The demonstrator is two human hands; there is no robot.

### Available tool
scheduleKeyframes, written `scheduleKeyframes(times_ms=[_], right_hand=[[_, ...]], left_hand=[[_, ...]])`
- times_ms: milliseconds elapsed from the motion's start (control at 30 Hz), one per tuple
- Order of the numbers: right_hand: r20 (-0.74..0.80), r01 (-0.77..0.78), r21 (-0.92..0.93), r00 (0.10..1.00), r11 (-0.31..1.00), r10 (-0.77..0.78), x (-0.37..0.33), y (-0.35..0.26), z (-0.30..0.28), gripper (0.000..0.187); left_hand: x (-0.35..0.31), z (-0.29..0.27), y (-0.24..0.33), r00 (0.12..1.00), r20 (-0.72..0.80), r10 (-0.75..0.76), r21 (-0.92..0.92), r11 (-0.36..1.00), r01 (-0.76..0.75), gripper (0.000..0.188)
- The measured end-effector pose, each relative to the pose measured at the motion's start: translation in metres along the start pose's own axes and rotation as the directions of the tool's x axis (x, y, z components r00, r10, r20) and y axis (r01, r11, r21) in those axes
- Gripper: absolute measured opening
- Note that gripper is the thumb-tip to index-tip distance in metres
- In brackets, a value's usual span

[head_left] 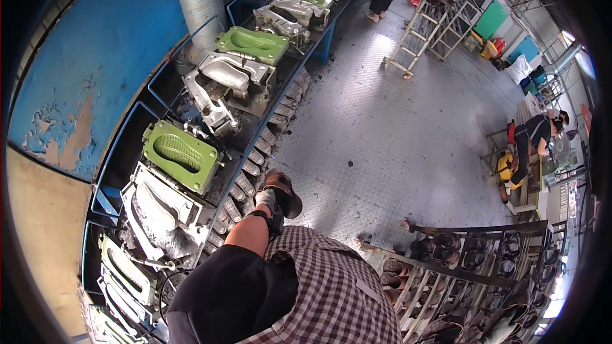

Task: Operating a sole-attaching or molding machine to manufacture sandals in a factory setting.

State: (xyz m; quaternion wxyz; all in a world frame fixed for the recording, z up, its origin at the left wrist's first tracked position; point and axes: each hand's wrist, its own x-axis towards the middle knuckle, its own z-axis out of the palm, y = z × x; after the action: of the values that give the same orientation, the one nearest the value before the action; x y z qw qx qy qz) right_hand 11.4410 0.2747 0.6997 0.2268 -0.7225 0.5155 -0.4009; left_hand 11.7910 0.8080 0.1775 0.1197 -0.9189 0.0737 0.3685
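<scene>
Gloved left hand (266,200) is seen closed around a brown shoe (285,192), held out near the green moulds (180,155) at left. Right hand is not shown. Carrying is judged underway; a steady grip is called for.

green moulds (180,155) | blue wall (95,44) | checked brown-white shirt (331,293) | black sleeve (229,293)

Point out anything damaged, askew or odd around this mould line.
The blue wall panel behind the shoe moulds has paint flaking off in patches, showing tan beneath. A metal rack lies tipped on the floor farther off. Neither hand is in view.
</scene>
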Motion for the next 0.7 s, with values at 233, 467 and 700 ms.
scheduleKeyframes(times_ms=[233,467,700], right_hand=[[-0.031,0.030,0.108,0.999,0.994,-0.027,0.025,0.002,0.078,0.033],[-0.222,0.099,0.140,0.973,0.985,-0.066,0.041,-0.002,0.128,0.033],[-0.408,0.209,0.224,0.907,0.952,-0.103,0.071,0.016,0.218,0.034]], left_hand=[[0.066,0.051,-0.051,0.990,-0.100,-0.095,-0.046,0.995,0.091,0.038],[0.084,-0.006,-0.045,0.999,-0.036,0.012,-0.020,1.000,-0.012,0.038],[0.125,-0.051,-0.024,1.000,-0.024,0.011,-0.041,0.999,-0.012,0.037]])
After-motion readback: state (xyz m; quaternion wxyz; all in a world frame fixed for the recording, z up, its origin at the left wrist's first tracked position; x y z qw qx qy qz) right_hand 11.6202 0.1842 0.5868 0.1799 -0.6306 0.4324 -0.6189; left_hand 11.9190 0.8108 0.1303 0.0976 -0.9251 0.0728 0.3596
